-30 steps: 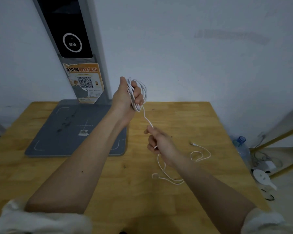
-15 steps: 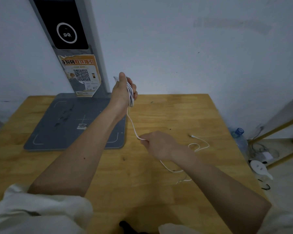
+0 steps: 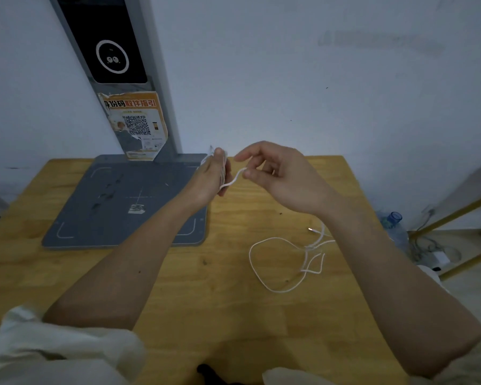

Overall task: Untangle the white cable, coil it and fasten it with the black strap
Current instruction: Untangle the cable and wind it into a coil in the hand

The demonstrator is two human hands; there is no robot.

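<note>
The wooden surface (image 3: 178, 287) carried a grey base plate (image 3: 117, 207) at its far left. Right of the plate, the left hand (image 3: 208, 179) gripped wound turns of the white cable (image 3: 275, 290), fingers curled round them. Further right of the plate, the right hand (image 3: 283, 179) pinched 1 strand between thumb and fingertip, other fingers loosely spread. The slack looped on the surface, right of the plate.

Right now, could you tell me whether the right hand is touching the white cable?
Touching: in the head view the right hand pinches the white cable between thumb and fingertip.
</note>
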